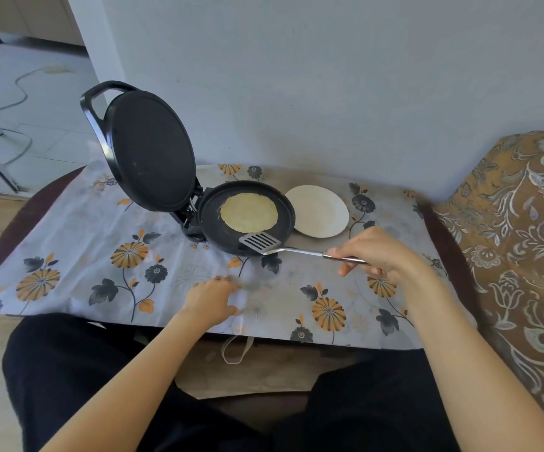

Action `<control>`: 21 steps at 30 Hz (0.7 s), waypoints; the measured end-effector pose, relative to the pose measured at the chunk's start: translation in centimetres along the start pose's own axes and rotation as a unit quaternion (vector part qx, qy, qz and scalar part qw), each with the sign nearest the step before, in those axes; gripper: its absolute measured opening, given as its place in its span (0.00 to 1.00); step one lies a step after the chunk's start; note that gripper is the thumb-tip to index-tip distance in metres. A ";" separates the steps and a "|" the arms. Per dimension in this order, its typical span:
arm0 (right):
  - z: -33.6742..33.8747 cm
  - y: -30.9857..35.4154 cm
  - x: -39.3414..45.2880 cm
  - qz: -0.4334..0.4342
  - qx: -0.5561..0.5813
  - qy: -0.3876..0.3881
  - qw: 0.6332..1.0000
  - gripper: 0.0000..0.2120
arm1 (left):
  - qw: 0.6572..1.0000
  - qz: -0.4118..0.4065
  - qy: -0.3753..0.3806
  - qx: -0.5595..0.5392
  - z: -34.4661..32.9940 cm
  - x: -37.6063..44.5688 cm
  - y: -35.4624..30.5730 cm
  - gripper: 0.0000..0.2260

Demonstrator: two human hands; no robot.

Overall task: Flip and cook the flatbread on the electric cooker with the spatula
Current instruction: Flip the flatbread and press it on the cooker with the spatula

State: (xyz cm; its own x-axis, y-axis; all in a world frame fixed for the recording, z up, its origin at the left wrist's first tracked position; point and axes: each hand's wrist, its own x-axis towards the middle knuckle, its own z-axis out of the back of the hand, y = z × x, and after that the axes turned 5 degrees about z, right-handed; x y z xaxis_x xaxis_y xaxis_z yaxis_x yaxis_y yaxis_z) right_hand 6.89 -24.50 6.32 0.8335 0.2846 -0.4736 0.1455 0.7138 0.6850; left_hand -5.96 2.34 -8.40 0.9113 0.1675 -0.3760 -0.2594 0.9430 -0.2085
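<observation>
At the far left of the frame a pale floor with a trailing cable [19, 93] shows beyond the desk [6, 230], whose dark rounded edge peeks out from under a flowered cloth [78, 230]. Left of centre stands the electric cooker [248, 246], its black lid [150, 151] swung up on the hinge and leaning back toward the upper left, handle at the top. Lower down, near the front edge of the cloth, the left hand [212, 300] rests palm down on the fabric with its fingers loosely spread, holding nothing. In the middle of the frame the cooker's round lower plate lies open, and the flatbread [248, 212], pale yellow and round, sits flat on it, toward the far side of the plate. The slotted head of the spatula [259, 242] lies over the near rim of the plate, just short of the flatbread's near edge. Just right of the cooker, touching or almost touching its rim, is a white plate [318, 211]. The spatula's metal handle runs to the right into the right hand [375, 252], whose fingers are closed around it. At the far right edge is a patterned brown sofa [522, 223].
</observation>
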 end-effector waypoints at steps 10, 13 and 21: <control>-1.8 -1.3 1.5 0.009 -0.025 -0.061 0.998 0.18 | 1.000 0.006 -0.004 0.001 0.4 0.0 -0.3 0.24; -3.1 -1.6 1.9 0.018 -0.021 -0.065 0.998 0.17 | 1.000 0.003 -0.007 -0.002 0.4 0.0 -0.3 0.24; -6.2 -1.7 2.5 0.018 0.029 -0.058 0.998 0.10 | 1.000 0.006 -0.014 -0.008 0.1 -0.2 -0.1 0.23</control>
State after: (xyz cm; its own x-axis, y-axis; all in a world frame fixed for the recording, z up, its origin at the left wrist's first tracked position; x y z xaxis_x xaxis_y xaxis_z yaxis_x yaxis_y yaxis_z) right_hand 5.41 -21.05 0.61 0.8939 0.2319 -0.3835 0.1418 0.6654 0.7329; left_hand -6.07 2.25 -8.25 0.9165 0.1871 -0.3536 -0.2755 0.9360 -0.2189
